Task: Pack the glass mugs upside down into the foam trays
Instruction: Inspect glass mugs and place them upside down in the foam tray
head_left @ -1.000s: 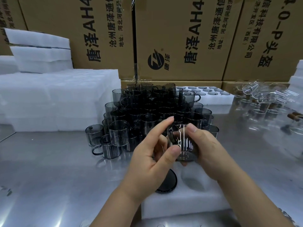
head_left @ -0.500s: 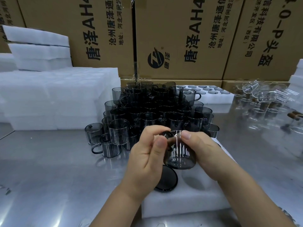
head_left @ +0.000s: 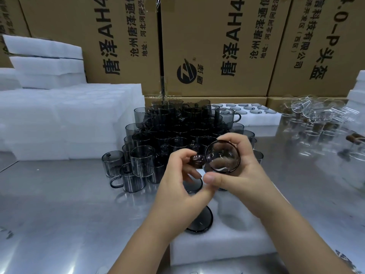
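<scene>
While your right hand [head_left: 244, 171] curls round the wall of the smoky glass mug [head_left: 222, 158] and your left hand [head_left: 177, 180] pinches its handle [head_left: 197, 160], the mug hangs in the air above the foam tray [head_left: 217, 248], tipped so one round end faces you.

Handling, judged: thin glass, light, rigid, slick, likely to chip at the rim. Take it by the wall, not by the handle alone.

Below the grip: one seated mug [head_left: 199, 222] shows its base in a tray pocket; an empty pocket [head_left: 232, 214] lies just right of it.

Beyond the grip: stock pile of mugs [head_left: 167, 131].

Cartons [head_left: 213, 46] behind it read "唐泽 AH4" and "沧州唐泽通信", with a 唐泽 logo. The rightmost ends "-P头盔".
</scene>
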